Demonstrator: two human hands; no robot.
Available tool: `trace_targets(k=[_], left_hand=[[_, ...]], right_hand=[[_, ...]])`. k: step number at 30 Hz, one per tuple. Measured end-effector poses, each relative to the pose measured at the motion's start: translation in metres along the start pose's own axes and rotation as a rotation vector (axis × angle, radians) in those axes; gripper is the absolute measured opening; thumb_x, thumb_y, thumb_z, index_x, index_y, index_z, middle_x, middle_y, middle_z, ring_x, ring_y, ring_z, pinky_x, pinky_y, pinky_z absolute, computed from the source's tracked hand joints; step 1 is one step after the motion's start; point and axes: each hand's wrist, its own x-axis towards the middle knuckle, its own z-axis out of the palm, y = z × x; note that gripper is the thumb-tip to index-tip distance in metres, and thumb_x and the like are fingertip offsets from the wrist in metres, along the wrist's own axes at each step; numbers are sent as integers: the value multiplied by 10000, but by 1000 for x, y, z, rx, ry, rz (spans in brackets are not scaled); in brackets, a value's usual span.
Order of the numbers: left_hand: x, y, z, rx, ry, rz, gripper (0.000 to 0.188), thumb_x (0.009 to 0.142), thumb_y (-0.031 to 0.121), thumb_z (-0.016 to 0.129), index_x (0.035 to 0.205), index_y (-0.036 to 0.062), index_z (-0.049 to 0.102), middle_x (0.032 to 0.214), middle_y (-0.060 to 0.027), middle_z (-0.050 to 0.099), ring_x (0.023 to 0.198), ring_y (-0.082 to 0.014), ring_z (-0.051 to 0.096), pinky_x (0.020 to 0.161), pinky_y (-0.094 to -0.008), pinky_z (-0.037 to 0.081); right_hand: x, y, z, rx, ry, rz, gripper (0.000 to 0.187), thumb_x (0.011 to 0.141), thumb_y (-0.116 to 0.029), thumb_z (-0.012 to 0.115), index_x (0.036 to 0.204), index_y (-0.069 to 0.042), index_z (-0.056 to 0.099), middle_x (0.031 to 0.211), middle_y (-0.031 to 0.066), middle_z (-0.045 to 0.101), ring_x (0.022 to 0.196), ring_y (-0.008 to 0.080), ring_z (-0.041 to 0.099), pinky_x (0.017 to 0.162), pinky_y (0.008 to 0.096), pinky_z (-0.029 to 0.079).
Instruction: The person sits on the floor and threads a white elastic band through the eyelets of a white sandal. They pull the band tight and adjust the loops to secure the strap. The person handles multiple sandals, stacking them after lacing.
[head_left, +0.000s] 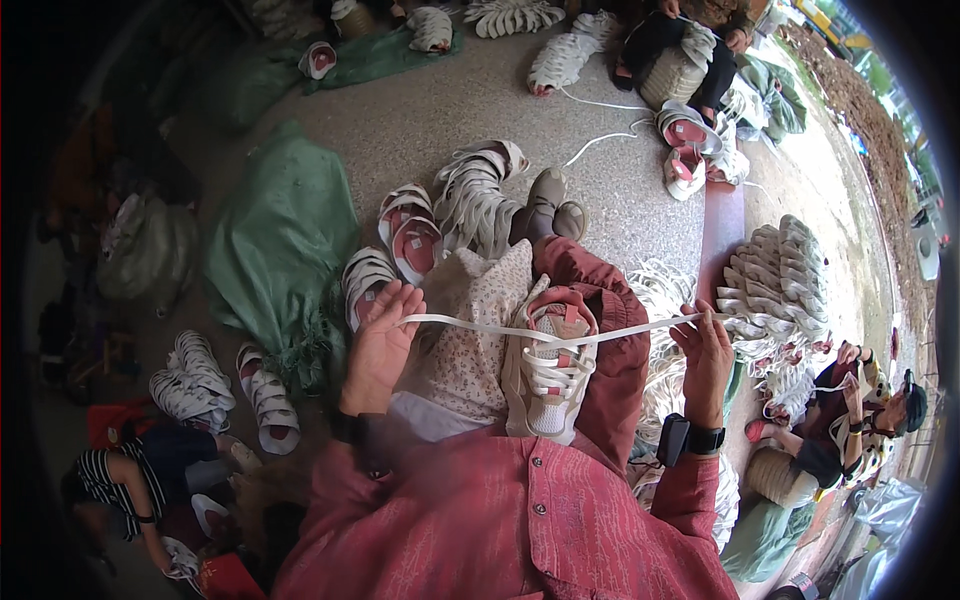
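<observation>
A white and beige shoe upper (548,408) with pink lining rests on my lap, its toe pointing towards me. White lacing crosses its front in several rows. From its top, the two ends of a white shoelace (470,326) stretch out sideways, one to each hand. My left hand (384,325) has its palm turned up, with the lace pinched near the thumb. At the other side my right hand (706,345) grips the opposite lace end between thumb and fingers. Both ends look taut, crossing over the shoe's tongue.
A floral cloth (468,325) covers my left leg. Nested shoe uppers (478,200) lie beyond my knees. To the right are loose white laces (662,300) and a stacked pile of uppers (775,275). A green sack (285,225) stands left. Other people sit working around.
</observation>
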Motion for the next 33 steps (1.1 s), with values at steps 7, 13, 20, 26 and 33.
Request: trace_targets(k=[7, 13, 20, 26, 33], left_hand=[[2, 1, 45, 1003, -274, 260, 285, 958, 139, 646, 1218, 34, 593, 1232, -76, 630, 1149, -193, 597, 1012, -322, 450], [25, -30, 84, 1779, -833, 520, 295, 953, 348, 638, 1053, 70, 651, 1044, -50, 634, 1018, -246, 572, 1001, -382, 372], [32, -24, 148, 1371, -896, -239, 371, 1039, 393, 500, 936, 56, 617, 759, -10, 626, 692, -120, 591, 664, -285, 474], [9, -21, 209, 1053, -1146, -525, 358, 1080, 349, 417, 1025, 27, 562, 725, -39, 628, 523, -73, 542, 475, -239, 434], [-2, -27, 268, 1340, -1338, -449, 256, 1008, 225, 525, 856, 31, 594, 683, 0, 567, 643, -101, 546, 623, -284, 436]], right_hand=[[-12, -26, 15, 28, -149, -91, 330, 1047, -210, 522, 1252, 39, 590, 1068, 129, 708, 986, 196, 689, 884, 362, 563], [-50, -90, 62, -50, -609, -292, 302, 1037, -199, 526, 1199, 42, 610, 970, 172, 720, 945, 286, 697, 902, 423, 531], [-70, -123, 107, -291, -739, -452, 208, 960, -141, 639, 1031, 42, 710, 1057, 166, 715, 1025, 253, 670, 925, 377, 502], [-54, -129, 132, -391, -828, -567, 197, 975, -119, 614, 1073, 27, 702, 1088, 150, 708, 1037, 243, 663, 920, 370, 501], [26, -65, 107, -484, -800, -58, 278, 975, -179, 639, 1175, 10, 680, 1023, 108, 720, 925, 177, 668, 904, 338, 505]])
